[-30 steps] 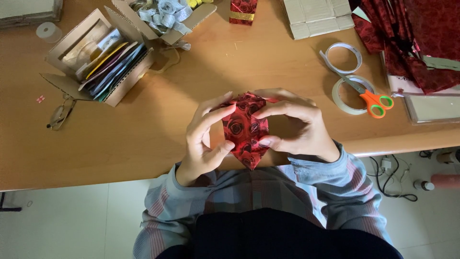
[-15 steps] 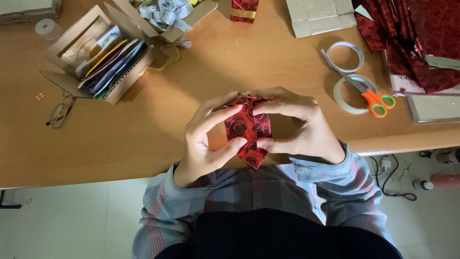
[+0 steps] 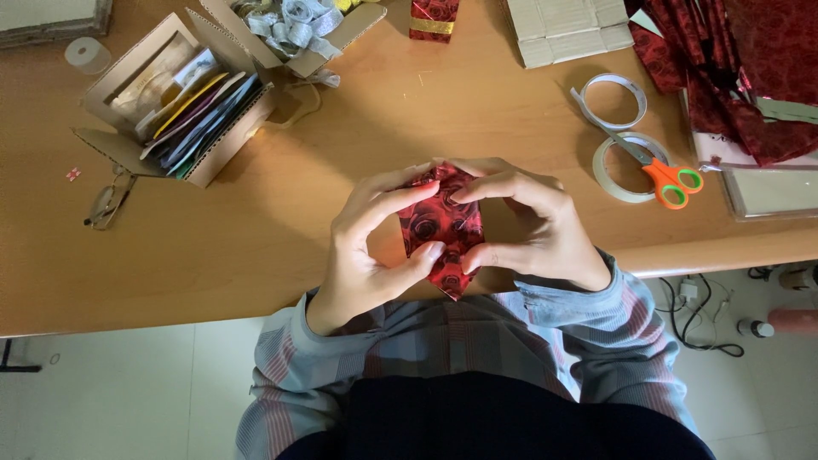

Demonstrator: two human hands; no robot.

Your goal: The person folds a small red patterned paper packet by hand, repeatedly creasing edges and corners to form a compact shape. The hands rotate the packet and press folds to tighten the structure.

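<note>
Red rose-print parcel (image 3: 443,228) held above the near edge of the wooden table (image 3: 256,255), between both hands. Left hand (image 3: 366,247): grip closed on the parcel's left side, thumb at the lower edge, fingers on top. Right hand (image 3: 532,230): grip closed on the right side, fingertips at the upper corner. Scissors (image 3: 656,170) with orange handles lie across a tape roll (image 3: 609,170), well to the right. Cardboard box (image 3: 170,102) of papers sits far left.
</note>
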